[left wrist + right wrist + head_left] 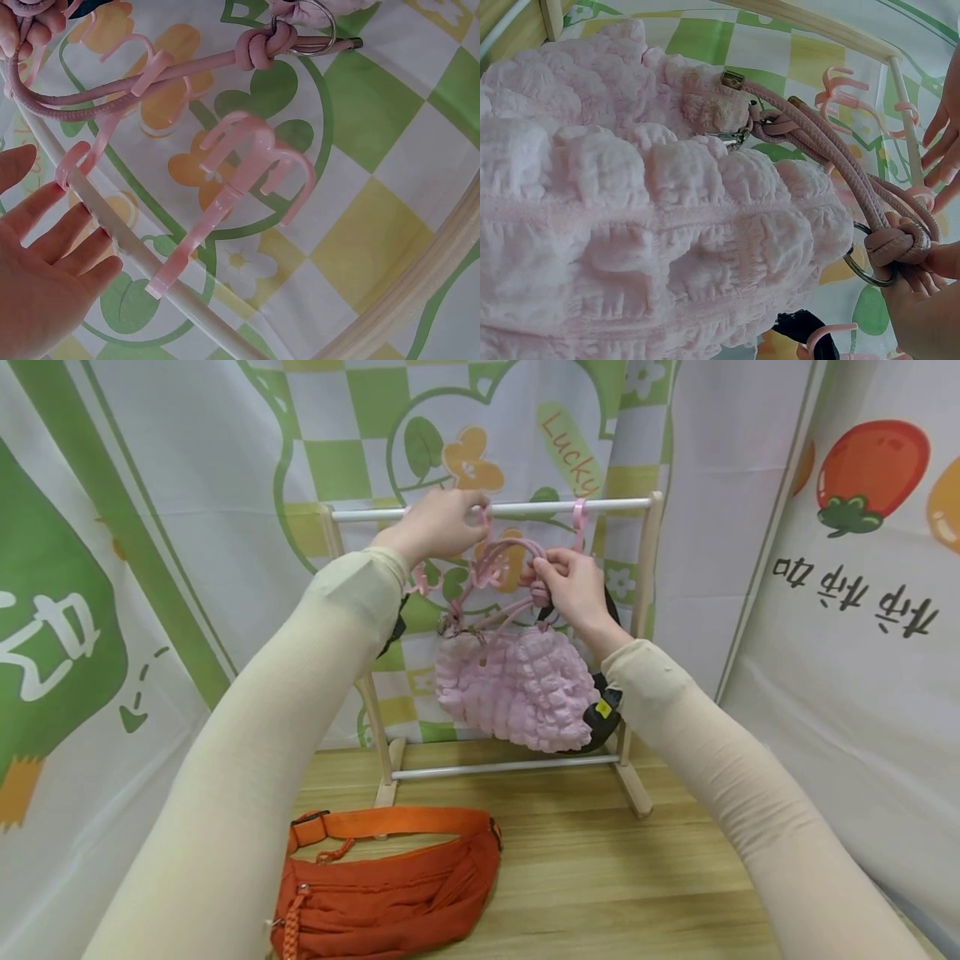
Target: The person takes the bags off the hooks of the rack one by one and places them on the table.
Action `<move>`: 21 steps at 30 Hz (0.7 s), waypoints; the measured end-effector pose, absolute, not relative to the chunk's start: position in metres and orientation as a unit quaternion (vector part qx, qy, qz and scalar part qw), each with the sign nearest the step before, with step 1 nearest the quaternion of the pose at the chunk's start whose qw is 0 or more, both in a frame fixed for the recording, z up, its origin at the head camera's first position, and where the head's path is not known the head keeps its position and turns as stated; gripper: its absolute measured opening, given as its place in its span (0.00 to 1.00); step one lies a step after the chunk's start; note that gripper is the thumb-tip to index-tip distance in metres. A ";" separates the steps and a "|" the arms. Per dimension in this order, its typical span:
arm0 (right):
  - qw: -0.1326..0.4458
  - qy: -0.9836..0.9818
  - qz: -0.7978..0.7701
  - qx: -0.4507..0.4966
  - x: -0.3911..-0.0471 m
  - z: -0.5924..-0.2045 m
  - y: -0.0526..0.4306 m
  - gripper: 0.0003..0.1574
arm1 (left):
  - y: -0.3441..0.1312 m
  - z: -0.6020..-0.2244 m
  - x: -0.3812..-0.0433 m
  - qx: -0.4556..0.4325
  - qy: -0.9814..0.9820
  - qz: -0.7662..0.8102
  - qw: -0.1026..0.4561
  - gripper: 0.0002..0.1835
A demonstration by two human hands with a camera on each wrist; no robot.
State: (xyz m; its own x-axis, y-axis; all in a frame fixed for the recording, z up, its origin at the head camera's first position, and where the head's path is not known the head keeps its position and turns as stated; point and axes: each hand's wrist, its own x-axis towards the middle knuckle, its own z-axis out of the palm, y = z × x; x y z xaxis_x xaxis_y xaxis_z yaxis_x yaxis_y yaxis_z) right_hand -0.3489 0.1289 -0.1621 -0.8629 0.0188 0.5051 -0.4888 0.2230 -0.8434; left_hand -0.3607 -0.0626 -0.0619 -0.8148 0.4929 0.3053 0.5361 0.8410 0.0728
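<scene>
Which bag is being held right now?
The pink bag; the right hand grips its handle. The orange bag lies on the tabletop, the black bag hangs behind.

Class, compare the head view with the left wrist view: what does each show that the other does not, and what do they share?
Only the head view: the orange bag on the wooden surface, and the tomato print at the right.

Only the left wrist view: the palm side of the left hand, and the whole of the nearest pink hook, partly covered in the head view.

Both: the white rail, the checked backdrop, and the right hand holding the pink handles.
</scene>
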 end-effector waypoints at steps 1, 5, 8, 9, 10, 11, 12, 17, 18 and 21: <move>0.210 -0.750 0.607 0.157 -0.349 -0.162 0.129 0.18 | -0.062 -0.062 -0.361 -0.272 -0.949 -0.078 0.140 0.26; 0.210 -0.744 0.615 0.156 -0.350 -0.162 0.128 0.18 | -0.062 -0.062 -0.361 -0.272 -0.949 -0.077 0.142 0.26; 0.211 -0.738 0.622 0.155 -0.350 -0.161 0.127 0.17 | -0.062 -0.062 -0.361 -0.272 -0.948 -0.079 0.143 0.26; 0.212 -0.735 0.626 0.154 -0.350 -0.161 0.126 0.17 | -0.062 -0.063 -0.361 -0.273 -0.948 -0.080 0.143 0.26; 0.211 -0.730 0.631 0.154 -0.350 -0.161 0.126 0.17 | -0.062 -0.063 -0.360 -0.274 -0.948 -0.081 0.144 0.25; 0.213 -0.728 0.633 0.154 -0.350 -0.161 0.125 0.16 | -0.061 -0.063 -0.360 -0.274 -0.947 -0.082 0.144 0.25; 0.214 -0.725 0.636 0.154 -0.350 -0.160 0.125 0.16 | -0.061 -0.063 -0.360 -0.275 -0.947 -0.083 0.144 0.25; 0.222 -0.726 0.633 0.154 -0.348 -0.157 0.124 0.16 | -0.061 -0.063 -0.361 -0.270 -0.949 -0.081 0.140 0.26; 0.223 -0.726 0.632 0.155 -0.348 -0.156 0.124 0.16 | -0.062 -0.063 -0.361 -0.270 -0.949 -0.080 0.140 0.26; 0.229 -0.726 0.630 0.157 -0.348 -0.154 0.124 0.16 | -0.062 -0.063 -0.361 -0.271 -0.948 -0.081 0.142 0.26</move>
